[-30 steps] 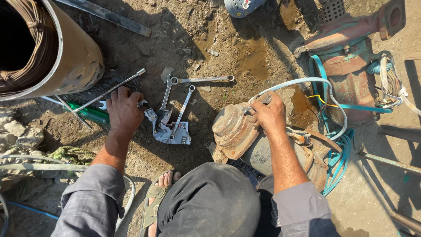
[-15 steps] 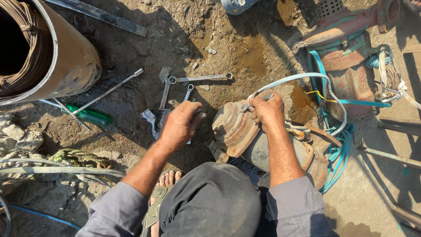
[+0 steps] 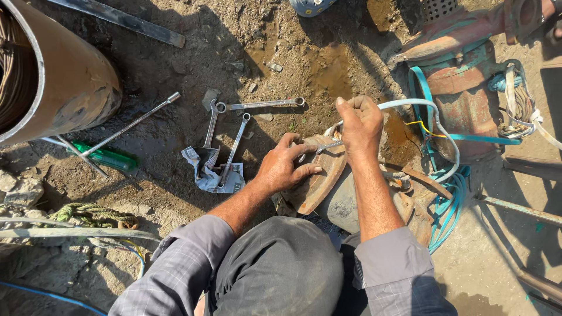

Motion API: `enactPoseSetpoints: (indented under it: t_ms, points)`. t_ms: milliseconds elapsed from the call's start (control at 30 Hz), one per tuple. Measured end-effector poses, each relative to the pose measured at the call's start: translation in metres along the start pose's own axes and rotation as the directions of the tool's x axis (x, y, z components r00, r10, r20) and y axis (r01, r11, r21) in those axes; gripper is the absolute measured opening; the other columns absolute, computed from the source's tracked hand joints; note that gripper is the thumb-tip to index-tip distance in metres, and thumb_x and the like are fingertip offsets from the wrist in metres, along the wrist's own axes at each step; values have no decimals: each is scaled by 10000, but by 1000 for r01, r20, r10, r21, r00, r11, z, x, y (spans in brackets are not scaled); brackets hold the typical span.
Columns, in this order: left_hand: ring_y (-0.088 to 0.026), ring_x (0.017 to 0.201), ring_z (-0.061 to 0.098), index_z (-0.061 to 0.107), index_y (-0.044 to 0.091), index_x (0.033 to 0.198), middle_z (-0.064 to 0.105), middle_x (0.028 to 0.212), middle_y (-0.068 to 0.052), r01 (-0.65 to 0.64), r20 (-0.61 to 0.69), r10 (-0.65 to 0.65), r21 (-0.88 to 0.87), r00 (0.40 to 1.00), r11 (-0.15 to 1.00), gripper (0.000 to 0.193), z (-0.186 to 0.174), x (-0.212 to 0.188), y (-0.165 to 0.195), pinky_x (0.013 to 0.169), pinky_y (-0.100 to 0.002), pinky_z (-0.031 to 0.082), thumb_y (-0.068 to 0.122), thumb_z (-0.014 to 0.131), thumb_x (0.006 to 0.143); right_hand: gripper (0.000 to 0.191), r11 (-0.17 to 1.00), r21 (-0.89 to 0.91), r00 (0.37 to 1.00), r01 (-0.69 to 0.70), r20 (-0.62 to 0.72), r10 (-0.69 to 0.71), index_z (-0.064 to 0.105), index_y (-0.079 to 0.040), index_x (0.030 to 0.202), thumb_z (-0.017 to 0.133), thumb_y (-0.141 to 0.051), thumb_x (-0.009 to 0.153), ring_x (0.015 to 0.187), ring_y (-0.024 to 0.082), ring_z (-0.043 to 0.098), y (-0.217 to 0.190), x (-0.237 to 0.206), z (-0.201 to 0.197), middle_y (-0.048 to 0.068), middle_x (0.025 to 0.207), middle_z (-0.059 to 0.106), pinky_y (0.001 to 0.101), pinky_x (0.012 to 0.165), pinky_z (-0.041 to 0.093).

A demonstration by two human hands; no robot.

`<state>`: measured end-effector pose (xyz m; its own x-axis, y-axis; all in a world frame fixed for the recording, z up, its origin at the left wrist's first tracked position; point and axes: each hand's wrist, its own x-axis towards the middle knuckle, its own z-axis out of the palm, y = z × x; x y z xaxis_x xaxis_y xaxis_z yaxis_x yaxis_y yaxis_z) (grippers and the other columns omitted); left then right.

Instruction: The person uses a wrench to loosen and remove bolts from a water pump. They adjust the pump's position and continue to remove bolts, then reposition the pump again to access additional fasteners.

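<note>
L hand (image 3: 285,168) flat on rusty flange (image 3: 319,175), fingers spread wide over its rim, gripping nothing. R hand (image 3: 360,123) closed on spanner (image 3: 329,146), tool's head at flange top edge. Flange sits on grey motor body (image 3: 345,205), center frame, btwn person's knees. 3 spanners (image 3: 234,146) on dirt just left, 2 lying on crumpled paper (image 3: 205,172). Green screwdriver (image 3: 108,157) further left, near big pipe (image 3: 70,82). Teal cable (image 3: 451,205) right of motor.
</note>
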<state>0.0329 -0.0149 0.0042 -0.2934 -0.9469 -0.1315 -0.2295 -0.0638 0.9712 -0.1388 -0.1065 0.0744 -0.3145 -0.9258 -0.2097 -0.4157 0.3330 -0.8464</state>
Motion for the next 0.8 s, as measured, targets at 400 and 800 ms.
enactPoseSetpoints:
  t_ms: [400, 800]
  points:
    - [-366, 1235, 649, 737, 100, 1240, 626, 1426, -166, -77, -12, 77, -14, 997, 997, 585, 6, 7, -12, 990, -448, 553, 528, 790, 845, 196, 997, -75, 999, 36, 12, -35, 611, -61, 856, 760, -159, 938, 613, 71, 497, 14, 8, -10, -43, 717, 572, 269, 554, 404]
    - [-378, 1177, 669, 729, 71, 1183, 633, 1391, -155, -169, -9, 169, 48, 986, 985, 562, 4, 4, -8, 938, -448, 573, 499, 809, 827, 203, 931, -351, 995, 97, 4, -102, 624, -61, 856, 778, -182, 911, 625, 97, 608, 14, 10, -1, 7, 714, 664, 279, 572, 496]
